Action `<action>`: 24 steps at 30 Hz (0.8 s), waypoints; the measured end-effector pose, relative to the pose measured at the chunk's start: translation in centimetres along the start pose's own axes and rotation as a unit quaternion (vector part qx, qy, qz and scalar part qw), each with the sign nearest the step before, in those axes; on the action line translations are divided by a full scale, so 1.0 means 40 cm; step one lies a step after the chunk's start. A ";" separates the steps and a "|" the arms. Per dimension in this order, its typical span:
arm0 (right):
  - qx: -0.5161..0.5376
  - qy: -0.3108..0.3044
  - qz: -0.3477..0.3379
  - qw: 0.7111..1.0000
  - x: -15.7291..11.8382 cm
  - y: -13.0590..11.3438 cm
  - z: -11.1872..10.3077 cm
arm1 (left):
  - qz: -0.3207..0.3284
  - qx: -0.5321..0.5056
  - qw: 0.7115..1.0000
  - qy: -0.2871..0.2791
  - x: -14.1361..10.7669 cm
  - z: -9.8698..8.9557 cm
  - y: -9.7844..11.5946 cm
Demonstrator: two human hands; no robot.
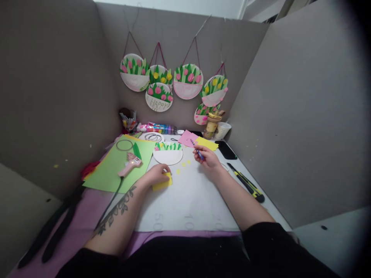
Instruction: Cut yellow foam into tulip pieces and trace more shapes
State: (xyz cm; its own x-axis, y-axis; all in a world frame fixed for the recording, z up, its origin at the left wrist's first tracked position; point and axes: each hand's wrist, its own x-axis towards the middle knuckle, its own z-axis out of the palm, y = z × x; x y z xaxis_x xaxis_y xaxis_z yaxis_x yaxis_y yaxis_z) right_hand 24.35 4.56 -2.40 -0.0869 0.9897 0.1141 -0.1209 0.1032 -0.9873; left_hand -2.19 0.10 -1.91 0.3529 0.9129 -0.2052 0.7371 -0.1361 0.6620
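Note:
My left hand (159, 173) is at the middle of the white work surface, its curled fingers on a small piece of yellow paper (161, 185). To its right, my right hand (208, 159) is raised slightly and closed around a slim blue pen (199, 154), whose patterned end points up and away. Small yellow paper cutouts (183, 165) lie between the hands. Just beyond them is a white paper-plate basket (168, 156) with green paper leaves and a few pink and yellow bits along its upper part.
A pink glue gun (130, 165) lies on green paper sheets (107, 173) at left, its cord running toward me. Pink paper (187, 138), yellow paper (206, 144), a phone (226, 150) and a box cutter (246, 183) are at right. Finished plate baskets (188, 90) hang on the back panel.

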 end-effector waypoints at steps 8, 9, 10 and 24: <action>-0.093 0.004 -0.119 0.988 -0.103 -0.003 0.096 | 0.057 0.088 0.992 0.069 0.012 0.021 -0.023; -0.101 0.006 -0.120 0.988 -0.113 0.005 0.101 | 0.066 0.099 0.990 0.077 0.014 0.024 -0.028; -0.100 0.002 -0.119 0.988 -0.122 0.013 0.107 | 0.073 0.108 0.988 0.083 0.017 0.028 -0.031; 0.014 -0.080 -0.035 0.996 -0.110 0.079 0.164 | 0.135 0.237 0.958 0.087 -0.107 0.017 0.005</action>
State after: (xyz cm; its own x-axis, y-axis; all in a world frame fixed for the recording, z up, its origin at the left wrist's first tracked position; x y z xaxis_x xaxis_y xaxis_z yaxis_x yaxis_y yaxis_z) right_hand 17.86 -0.13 -5.30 -0.2343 0.9513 0.2005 -0.1592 0.1659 -0.9732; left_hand -3.16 -4.12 -1.40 0.4975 0.8640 0.0775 0.8254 -0.4990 0.2639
